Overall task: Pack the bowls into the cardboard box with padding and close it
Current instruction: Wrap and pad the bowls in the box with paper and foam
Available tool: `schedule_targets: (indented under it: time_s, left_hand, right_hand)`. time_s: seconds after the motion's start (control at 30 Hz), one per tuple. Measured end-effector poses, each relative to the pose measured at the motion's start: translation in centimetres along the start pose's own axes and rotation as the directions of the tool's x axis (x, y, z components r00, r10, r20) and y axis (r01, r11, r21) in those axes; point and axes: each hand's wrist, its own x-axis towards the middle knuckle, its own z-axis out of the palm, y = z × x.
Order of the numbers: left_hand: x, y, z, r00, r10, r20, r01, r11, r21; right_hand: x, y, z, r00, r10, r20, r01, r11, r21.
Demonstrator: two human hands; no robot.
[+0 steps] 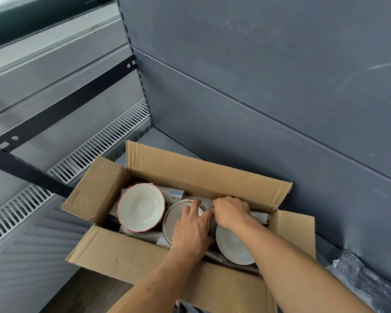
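An open cardboard box point(127, 251) stands on a grey shelf with all its flaps up. Inside lie three white bowls: a red-rimmed bowl point(141, 207) at the left, a gold-rimmed bowl point(173, 219) in the middle and a plain white bowl point(231, 247) at the right. Grey paper padding point(172, 193) is tucked around them. My left hand point(191, 229) lies over the gold-rimmed bowl, fingers on its far rim. My right hand point(229, 212) is closed on a bit of padding between the middle and right bowls.
A dark grey back panel point(257, 86) rises right behind the box. A sheet of bubble wrap point(361, 276) lies on the shelf at the right. A black shelf bracket point(32, 175) and a white floor grille point(81, 154) are at the left.
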Motion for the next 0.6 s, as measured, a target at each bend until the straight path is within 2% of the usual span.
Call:
schedule_targets:
  time_s: [0.07,0.2,0.27,0.37,0.43,0.53,0.6]
  left_hand:
    - [0.0,0.0,0.0,1.0,-0.006,0.003,0.006,1.0,-0.003]
    - [0.0,0.1,-0.3,1.0,-0.007,0.002,0.007,1.0,-0.016]
    - [-0.1,0.1,-0.3,1.0,-0.009,0.009,0.01,1.0,-0.027]
    - [-0.1,0.1,-0.4,1.0,-0.007,0.022,0.008,0.999,-0.037]
    - [0.0,0.1,-0.4,0.999,-0.001,0.034,0.002,0.999,-0.032]
    - [0.1,-0.1,-0.3,0.998,0.008,0.065,-0.004,0.999,-0.047]
    - [0.0,-0.2,-0.3,0.996,0.015,0.087,-0.008,0.996,-0.088]
  right_hand:
    - [-0.4,0.4,-0.7,0.999,-0.012,0.035,0.009,0.995,0.097]
    - [-0.9,1.1,-0.5,0.993,0.005,-0.118,0.013,0.989,0.146]
    - [-1.0,0.7,-0.1,0.998,0.018,-0.052,-0.011,0.991,0.135]
    - [-0.8,0.2,-0.2,0.99,0.023,0.139,-0.032,0.998,0.059]
    - [-0.5,0.3,-0.5,0.968,0.025,0.252,-0.045,0.996,0.076]
    - [-0.3,0.9,-0.8,0.933,-0.021,0.359,-0.075,0.965,0.251]
    - [-0.4,1.5,-0.5,0.929,-0.055,0.365,-0.116,0.896,0.428]
